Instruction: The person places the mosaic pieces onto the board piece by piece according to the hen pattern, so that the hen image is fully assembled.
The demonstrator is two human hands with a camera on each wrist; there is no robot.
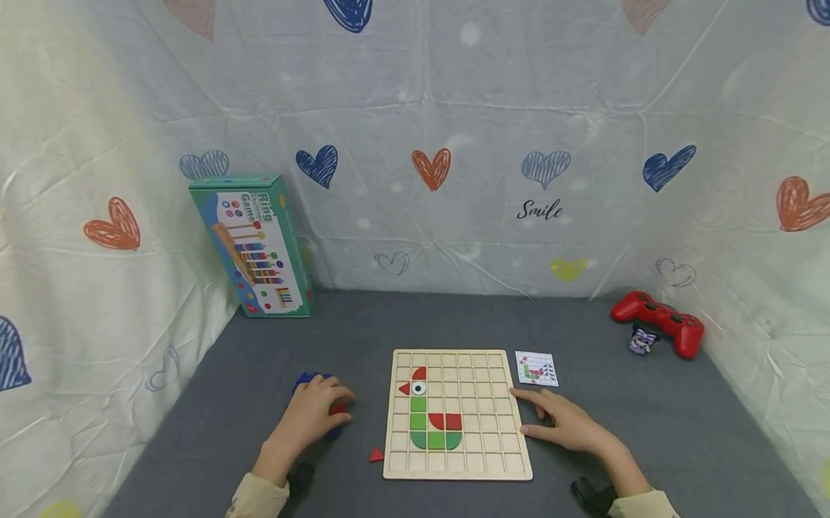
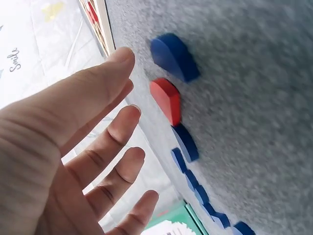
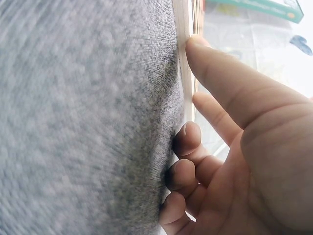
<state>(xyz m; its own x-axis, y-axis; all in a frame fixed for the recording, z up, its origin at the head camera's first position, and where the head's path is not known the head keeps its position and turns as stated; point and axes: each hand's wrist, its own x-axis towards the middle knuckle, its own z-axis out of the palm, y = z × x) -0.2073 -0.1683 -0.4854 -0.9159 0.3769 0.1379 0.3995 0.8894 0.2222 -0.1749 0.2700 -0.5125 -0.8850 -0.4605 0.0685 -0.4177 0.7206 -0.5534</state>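
Observation:
My left hand (image 1: 312,411) hovers over a group of loose pieces left of the board, fingers spread and holding nothing. Near its fingertips in the left wrist view lie a red rounded piece (image 2: 166,98) and a blue piece (image 2: 172,56); several more blue pieces (image 2: 201,194) trail away in a row. A wooden grid board (image 1: 488,422) bears red and green pieces and an eye piece (image 1: 418,388), laid out like a bird. With thumb and index fingertips, my right hand (image 1: 565,421) touches the board's right edge; its other fingers bend toward the cloth.
A red triangle (image 1: 376,455) lies off the board's lower left side. Beside the upper right corner is a small pattern card (image 1: 536,369). A green game box (image 1: 264,249) stands back left; a red game controller (image 1: 657,319) with a small figure charm (image 1: 642,340) lies back right.

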